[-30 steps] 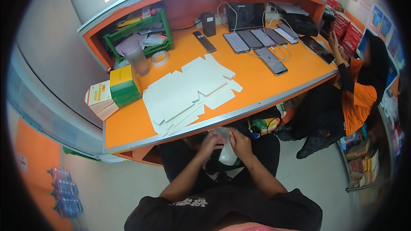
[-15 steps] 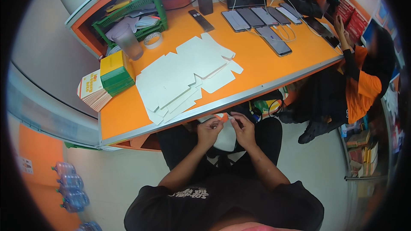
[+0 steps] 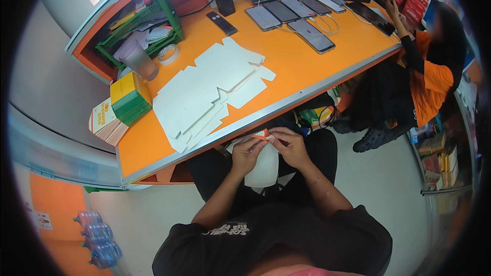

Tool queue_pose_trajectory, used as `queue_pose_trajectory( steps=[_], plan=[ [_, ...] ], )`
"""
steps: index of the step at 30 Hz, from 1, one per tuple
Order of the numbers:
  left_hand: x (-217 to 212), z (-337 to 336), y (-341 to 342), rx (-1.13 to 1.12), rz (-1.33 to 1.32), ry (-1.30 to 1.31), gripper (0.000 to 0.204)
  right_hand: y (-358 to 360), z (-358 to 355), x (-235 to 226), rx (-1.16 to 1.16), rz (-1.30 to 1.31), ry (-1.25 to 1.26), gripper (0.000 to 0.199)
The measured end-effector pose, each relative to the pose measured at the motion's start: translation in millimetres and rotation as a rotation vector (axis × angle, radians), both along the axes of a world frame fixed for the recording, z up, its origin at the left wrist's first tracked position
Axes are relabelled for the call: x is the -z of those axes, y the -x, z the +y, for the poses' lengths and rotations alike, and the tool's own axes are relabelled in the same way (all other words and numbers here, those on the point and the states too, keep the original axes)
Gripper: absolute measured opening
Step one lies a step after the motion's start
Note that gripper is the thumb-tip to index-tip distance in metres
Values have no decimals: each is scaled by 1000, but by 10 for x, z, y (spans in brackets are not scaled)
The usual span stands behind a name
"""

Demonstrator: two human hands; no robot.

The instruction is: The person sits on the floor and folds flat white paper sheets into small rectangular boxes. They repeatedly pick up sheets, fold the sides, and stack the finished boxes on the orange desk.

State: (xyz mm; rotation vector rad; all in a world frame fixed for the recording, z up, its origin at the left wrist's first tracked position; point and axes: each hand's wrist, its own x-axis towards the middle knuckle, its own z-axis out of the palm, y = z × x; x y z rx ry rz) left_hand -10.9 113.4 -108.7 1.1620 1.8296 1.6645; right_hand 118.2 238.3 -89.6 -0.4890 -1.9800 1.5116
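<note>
Over my lap, both hands hold a white card piece [image 3: 262, 167] with an orange printed part [image 3: 262, 133] at its far end. My left hand [image 3: 245, 155] pinches the orange part from the left. From the right, the fingers of my right hand [image 3: 289, 147] close on a small white flap beside it. The broad white panel hangs below, between my wrists. On the desk ahead lies a stack of flat white cut-out card blanks [image 3: 192, 97]. To its left stand folded yellow-and-green cartons [image 3: 132, 99], with a fanned bundle of white printed cartons [image 3: 106, 121] next to them.
The orange desk [image 3: 240, 59] has a metal front edge just beyond my hands. A tape roll [image 3: 168, 54], a frosted cup [image 3: 139, 61], a green tray rack [image 3: 138, 28] and several cabled phones [image 3: 312, 36] are on it. At right sits another person [image 3: 434, 87]. Water bottles [image 3: 101, 239] stand lower left.
The view has shifted, so the desk things appear farther left. My hands have tilted the card piece, and the fingers of my right hand have moved over its orange end.
</note>
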Motion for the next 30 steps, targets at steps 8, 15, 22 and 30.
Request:
queue_pose_trajectory(
  steps=[8, 15, 22, 30],
  plan=[
    [3, 4, -18, -35, 36, -50, 23, 31, -117, 38, 77, 66, -275, 22],
    [-150, -12, 30, -22, -55, -25, 22, 74, -97, 202, -42, 118, 360, 19],
    [-90, -6, -77, -12, 32, -6, 34, 195, -304, 295, 156, 157, 267, 18],
    [-955, -371, -124, 616, 43, 254, 41, 324, 262, 360, 57, -11, -71, 10]
  ],
)
